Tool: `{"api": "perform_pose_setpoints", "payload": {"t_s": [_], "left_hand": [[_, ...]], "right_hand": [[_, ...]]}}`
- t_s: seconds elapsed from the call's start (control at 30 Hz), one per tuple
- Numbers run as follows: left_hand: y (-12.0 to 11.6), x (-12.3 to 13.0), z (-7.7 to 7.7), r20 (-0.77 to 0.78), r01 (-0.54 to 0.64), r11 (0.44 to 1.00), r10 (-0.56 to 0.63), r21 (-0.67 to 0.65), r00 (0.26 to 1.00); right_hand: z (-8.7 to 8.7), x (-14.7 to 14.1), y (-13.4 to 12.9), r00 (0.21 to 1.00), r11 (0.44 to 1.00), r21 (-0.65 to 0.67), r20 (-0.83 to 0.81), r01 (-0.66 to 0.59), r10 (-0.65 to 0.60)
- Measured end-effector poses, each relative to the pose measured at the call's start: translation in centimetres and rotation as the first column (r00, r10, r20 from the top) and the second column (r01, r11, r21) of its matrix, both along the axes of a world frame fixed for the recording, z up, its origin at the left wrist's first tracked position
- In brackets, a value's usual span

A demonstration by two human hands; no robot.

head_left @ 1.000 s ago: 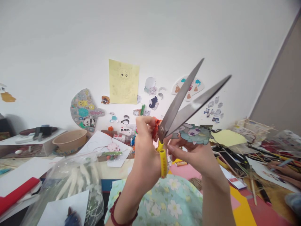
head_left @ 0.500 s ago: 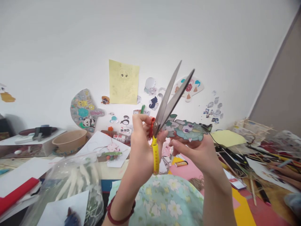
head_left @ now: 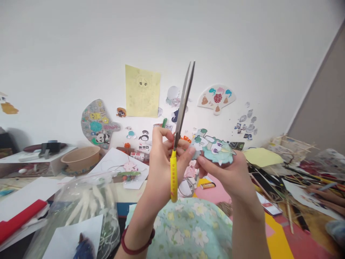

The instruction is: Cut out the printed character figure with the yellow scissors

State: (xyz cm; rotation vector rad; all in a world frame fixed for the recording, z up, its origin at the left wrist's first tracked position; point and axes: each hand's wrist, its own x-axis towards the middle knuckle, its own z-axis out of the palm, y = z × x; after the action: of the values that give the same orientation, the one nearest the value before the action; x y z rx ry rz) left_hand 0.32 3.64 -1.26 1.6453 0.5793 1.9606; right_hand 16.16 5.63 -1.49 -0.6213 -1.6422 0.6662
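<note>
A pair of scissors with yellow and red-orange handles is hooked in my left hand, its long blades pointing up and nearly together. The left thumb and fingertips also reach the left end of a paper cutout, a mint-green and white cartoon figure with purple eyes. My right hand is closed on the cutout's lower edge, thumb in front and fingers mostly hidden behind. The blades stand apart from the cutout, to its left.
Several paper cutouts and a yellow drawing sheet are on the wall. A clear plastic bag, a brown bowl and a red object lie left. Another person's hand with a pen is at the far right.
The scissors have turned more upright and their blades have come closer together. The cutout has tilted to show its face more fully, with my left fingertips now at its left end.
</note>
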Motion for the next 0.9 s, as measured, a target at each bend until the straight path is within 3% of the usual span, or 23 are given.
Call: {"api": "perform_pose_setpoints", "payload": {"t_s": [0.33,0.73,0.9], "left_hand": [[-0.3,0.0,0.2,0.034,-0.024,1.0,0.025,-0.009,0.999],[-1.1,0.4,0.4,0.044,-0.066,0.998,0.065,0.002,0.997],[-1.3,0.2,0.5,0.05,-0.095,0.995,0.095,0.001,0.994]], "right_hand": [[-0.1,1.1,0.2,0.999,0.998,-0.049,-0.006,-0.051,0.05],[0.0,-0.1,-0.1,0.991,0.989,-0.082,-0.065,-0.123,0.118],[0.0,0.1,-0.2,0.99,0.985,-0.101,-0.011,-0.142,0.141]]}}
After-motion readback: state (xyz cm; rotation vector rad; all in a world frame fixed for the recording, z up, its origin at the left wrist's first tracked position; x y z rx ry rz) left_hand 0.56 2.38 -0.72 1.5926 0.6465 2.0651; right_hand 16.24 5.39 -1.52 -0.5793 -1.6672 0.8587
